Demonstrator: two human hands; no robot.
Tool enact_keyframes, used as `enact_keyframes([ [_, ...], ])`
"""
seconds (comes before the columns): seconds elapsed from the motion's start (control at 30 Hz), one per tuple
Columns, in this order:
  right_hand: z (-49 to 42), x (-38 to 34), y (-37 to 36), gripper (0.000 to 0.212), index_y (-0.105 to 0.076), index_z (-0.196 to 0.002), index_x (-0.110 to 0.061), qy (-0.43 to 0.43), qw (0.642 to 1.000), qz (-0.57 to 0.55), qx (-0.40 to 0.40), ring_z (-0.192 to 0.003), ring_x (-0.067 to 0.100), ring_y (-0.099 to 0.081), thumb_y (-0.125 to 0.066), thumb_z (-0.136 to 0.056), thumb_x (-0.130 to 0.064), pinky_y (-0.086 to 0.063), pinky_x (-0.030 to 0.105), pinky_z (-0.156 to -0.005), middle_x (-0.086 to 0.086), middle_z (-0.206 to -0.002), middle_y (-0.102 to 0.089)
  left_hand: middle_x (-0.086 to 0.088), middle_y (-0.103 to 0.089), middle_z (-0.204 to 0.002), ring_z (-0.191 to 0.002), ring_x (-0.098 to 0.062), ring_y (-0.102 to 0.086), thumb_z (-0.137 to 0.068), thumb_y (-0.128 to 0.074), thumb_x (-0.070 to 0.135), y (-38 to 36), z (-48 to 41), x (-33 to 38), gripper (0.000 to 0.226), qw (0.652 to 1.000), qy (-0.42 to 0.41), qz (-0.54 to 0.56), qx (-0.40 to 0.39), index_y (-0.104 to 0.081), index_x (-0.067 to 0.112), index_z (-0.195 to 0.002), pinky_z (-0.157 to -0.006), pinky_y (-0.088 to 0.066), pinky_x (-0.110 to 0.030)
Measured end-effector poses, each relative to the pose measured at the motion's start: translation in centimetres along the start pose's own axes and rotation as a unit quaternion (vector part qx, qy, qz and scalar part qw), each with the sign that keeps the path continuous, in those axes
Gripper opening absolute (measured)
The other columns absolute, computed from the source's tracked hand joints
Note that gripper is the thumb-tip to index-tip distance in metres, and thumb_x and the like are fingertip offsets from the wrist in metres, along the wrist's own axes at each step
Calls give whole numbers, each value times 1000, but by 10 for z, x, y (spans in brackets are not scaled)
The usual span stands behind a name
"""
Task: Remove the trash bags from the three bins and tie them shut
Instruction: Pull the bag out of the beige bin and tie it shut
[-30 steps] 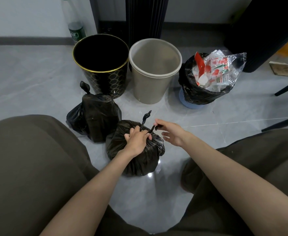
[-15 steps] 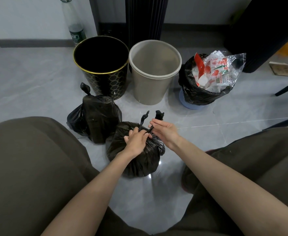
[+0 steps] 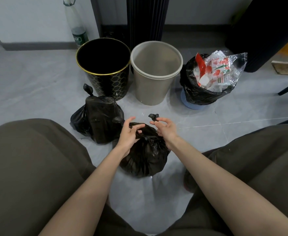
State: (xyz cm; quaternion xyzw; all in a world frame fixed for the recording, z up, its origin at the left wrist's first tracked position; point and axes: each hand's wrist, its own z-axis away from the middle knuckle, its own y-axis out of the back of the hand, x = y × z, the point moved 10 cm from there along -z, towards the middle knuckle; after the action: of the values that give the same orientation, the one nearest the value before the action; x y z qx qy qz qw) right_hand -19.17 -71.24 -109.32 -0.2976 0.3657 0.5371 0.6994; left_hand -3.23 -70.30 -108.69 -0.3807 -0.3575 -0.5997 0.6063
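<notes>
Pinching the twisted end (image 3: pixel 154 117) of a black trash bag (image 3: pixel 145 155) between thumb and fingertips, the right hand (image 3: pixel 165 129) is hovering above it. The left hand (image 3: pixel 128 135) is curling loosely over the gathered top, its hold unclear. A tied bag (image 3: pixel 100 120) is sitting just left. Behind, the black bin (image 3: pixel 104 82) and beige bin (image 3: pixel 150 89) are standing unlined; the third bin (image 3: pixel 193 105) is holding wrappers (image 3: pixel 214 72), print unreadable.

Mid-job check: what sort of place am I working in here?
Likely a room in a home or small office, seen from floor level: grey tiled floor, a skirting board along a pale wall, a black bin, a beige bin, and a plastic bottle standing by the wall.
</notes>
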Motion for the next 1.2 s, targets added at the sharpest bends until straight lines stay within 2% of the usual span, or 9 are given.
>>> enact_keyframes([
  [0.17,-8,2,6,17,-45,-99,-13,2,996,84,14,-30,-1,-38,-57,-89,-7,-32,12,-38,10,-95,-72,-6,-69,-96,-93,-18,-67,-95,-51,8,28,2,2,76,990,-14,108,91,1,25,-147,-85,-55,-35],
  [0.3,-10,-3,-4,6,-58,-87,-13,34,988,148,-36,-54,0,-58,-63,-88,-9,-51,18,-59,3,-80,-72,-9,-69,-87,-87,-20,-68,-90,-61,14,35,-2,18,45,994,-34,41,94,-39,-3,-125,-68,-58,-23],
  [0.4,-11,-2,-14,13,-69,-91,-7,53,971,216,-82,-71,8,-65,-70,-85,-18,-54,25,-81,5,-81,-74,-2,-73,-82,-73,-11,-69,-91,-59,13,11,-5,45,12,996,-78,-43,3,-60,3,-86,-63,-56,-18],
  [0.57,-4,-6,-15,15,-76,-92,-11,77,964,237,-86,-58,-6,-57,-73,-82,-22,-44,5,-61,-9,-68,-68,-6,-71,-82,-69,-15,-66,-89,-63,13,-16,-11,61,12,980,-82,-152,-102,-70,4,-89,-64,-58,-19],
  [0.67,0,0,-24,9,-76,-88,-11,67,971,200,-110,-62,-10,-50,-69,-86,-16,-42,13,-67,-15,-63,-65,-8,-68,-73,-62,-16,-62,-87,-66,14,-18,-15,59,20,975,-64,-185,-101,-70,-5,-92,-60,-58,-18],
  [0.77,10,3,-37,9,-76,-83,-11,64,968,189,-153,-82,3,-51,-68,-86,-12,-42,19,-75,2,-83,-65,-12,-66,-69,-55,-12,-64,-86,-67,15,-16,-18,57,25,980,-45,-176,-86,-68,-10,-91,-64,-59,-22],
  [0.9,16,5,-45,20,-72,-73,-21,51,962,187,-193,-73,7,-55,-66,-86,-8,-46,19,-75,0,-72,-62,-21,-66,-79,-53,-11,-65,-86,-67,14,-17,-19,57,21,980,-34,-176,-85,-69,-6,-93,-65,-59,-23],
  [1.0,26,7,-50,21,-69,-69,-23,35,944,234,-230,-56,-6,-51,-64,-88,-17,-38,8,-57,-17,-58,-60,-16,-67,-78,-58,-15,-67,-86,-67,13,-10,-21,61,20,981,-38,-180,-64,-69,-6,-93,-65,-60,-25],
  [1.2,40,6,-54,18,-70,-68,-25,-8,928,256,-270,-61,-3,-48,-67,-86,-28,-32,16,-57,-26,-59,-61,-1,-73,-80,-72,-16,-68,-85,-69,27,1,-26,73,17,948,-98,-300,-28,-75,12,-81,-70,-59,-29],
])
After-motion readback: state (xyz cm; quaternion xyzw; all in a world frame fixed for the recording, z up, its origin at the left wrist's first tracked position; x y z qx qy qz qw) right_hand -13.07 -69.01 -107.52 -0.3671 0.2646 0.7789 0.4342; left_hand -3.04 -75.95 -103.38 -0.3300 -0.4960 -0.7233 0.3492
